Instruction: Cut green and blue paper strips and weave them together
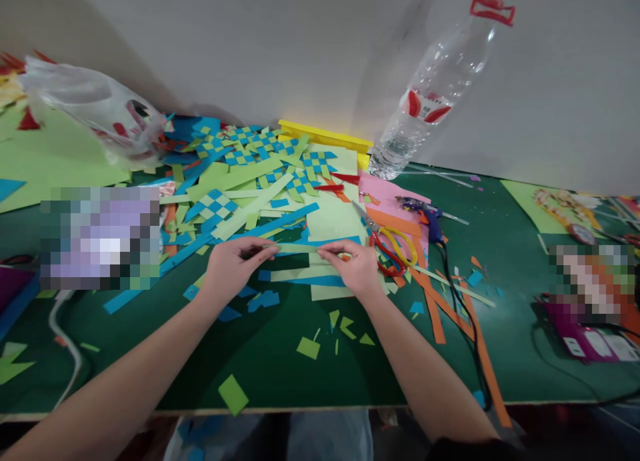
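Observation:
My left hand and my right hand each pinch one end of a pale green paper strip, stretched level between them. A blue paper strip lies just behind it. Below are more pale green and blue strips, on light green paper. Beyond my hands is a pile of woven blue-and-green checkered paper pieces, and one checkered piece sits nearer my left hand. Beside my right hand lie scissors with red and yellow handles, blades partly apart.
A clear plastic bottle leans against the wall at the back right. A blue glue gun with a black cord rests on pink paper. A white plastic bag stands at left. Orange strips and paper scraps litter the green table.

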### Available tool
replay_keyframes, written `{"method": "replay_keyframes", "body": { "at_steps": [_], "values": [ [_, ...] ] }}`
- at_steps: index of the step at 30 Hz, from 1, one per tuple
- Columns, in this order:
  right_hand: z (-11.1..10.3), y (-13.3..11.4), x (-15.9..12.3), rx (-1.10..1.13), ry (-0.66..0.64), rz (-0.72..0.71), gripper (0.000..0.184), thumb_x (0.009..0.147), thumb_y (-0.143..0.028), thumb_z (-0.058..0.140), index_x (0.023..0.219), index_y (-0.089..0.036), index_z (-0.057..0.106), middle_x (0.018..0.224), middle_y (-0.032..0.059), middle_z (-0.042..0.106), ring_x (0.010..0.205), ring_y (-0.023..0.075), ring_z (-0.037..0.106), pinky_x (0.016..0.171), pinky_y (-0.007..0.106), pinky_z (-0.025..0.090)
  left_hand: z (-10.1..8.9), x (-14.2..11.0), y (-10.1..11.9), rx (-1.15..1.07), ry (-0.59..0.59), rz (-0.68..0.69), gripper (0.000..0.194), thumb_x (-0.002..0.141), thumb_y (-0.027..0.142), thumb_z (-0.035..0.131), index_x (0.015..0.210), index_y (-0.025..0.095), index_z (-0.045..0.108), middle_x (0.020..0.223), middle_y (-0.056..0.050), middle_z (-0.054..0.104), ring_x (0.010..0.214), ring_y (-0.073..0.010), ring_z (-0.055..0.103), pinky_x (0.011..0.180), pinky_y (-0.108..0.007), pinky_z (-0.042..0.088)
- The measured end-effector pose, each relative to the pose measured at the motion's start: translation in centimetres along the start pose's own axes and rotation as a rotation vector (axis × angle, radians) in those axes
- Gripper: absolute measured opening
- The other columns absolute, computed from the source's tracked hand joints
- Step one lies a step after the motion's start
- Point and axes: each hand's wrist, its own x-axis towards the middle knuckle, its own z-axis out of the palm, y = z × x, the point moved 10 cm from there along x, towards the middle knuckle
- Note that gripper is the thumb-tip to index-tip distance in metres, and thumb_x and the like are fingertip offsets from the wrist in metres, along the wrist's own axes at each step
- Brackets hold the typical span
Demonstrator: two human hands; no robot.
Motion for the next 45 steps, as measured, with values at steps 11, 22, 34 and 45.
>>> {"method": "replay_keyframes", "body": {
  "at_steps": [11,22,34,45],
  "values": [
    [-0.2,-2.5,-0.4,-0.429,0.071,-0.297,0.022,0.090,-0.031,0.056,0.106,-0.021,0.068,0.088,0.0049,0.076,0.073,0.0183,0.067,0.078,0.035,0.054,0.3,-0.1,1.7,0.479,0.104,0.265,0.035,0.090,0.040,0.050,0.117,0.021,0.063,0.108,-0.011,0.068,0.110,-0.0322,0.057,0.097,-0.049,0.039],
    [-0.3,-4.1,-1.3,-0.428,0.134,-0.472,0.018,0.091,-0.019,0.051,0.098,-0.020,0.067,0.086,0.0039,0.077,0.079,0.0181,0.068,0.079,0.033,0.052,4.9,-2.9,4.3,0.593,-0.184,0.733,0.026,0.090,0.042,0.058,0.107,0.026,0.070,0.122,-0.008,0.064,0.119,-0.0301,0.051,0.098,-0.045,0.037],
    [0.0,-5.5,-2.0,-0.432,0.125,-0.580,0.021,0.089,-0.018,0.051,0.104,-0.022,0.064,0.086,0.0040,0.076,0.075,0.0186,0.067,0.081,0.038,0.049,4.2,-1.9,3.8,0.401,-0.228,0.545,0.016,0.089,0.036,0.059,0.084,0.024,0.069,0.097,-0.004,0.073,0.100,-0.0230,0.062,0.099,-0.043,0.034],
    [4.3,-8.5,-6.0,-0.510,-0.111,-0.874,0.035,0.090,-0.018,0.050,0.123,-0.024,0.058,0.100,0.0058,0.075,0.092,0.0196,0.069,0.080,0.036,0.053,0.5,-0.5,1.7,-0.069,-0.029,0.060,0.032,0.084,0.050,0.059,0.087,0.019,0.067,0.073,-0.003,0.072,0.060,-0.0153,0.063,0.062,-0.025,0.051]
  ]
}}
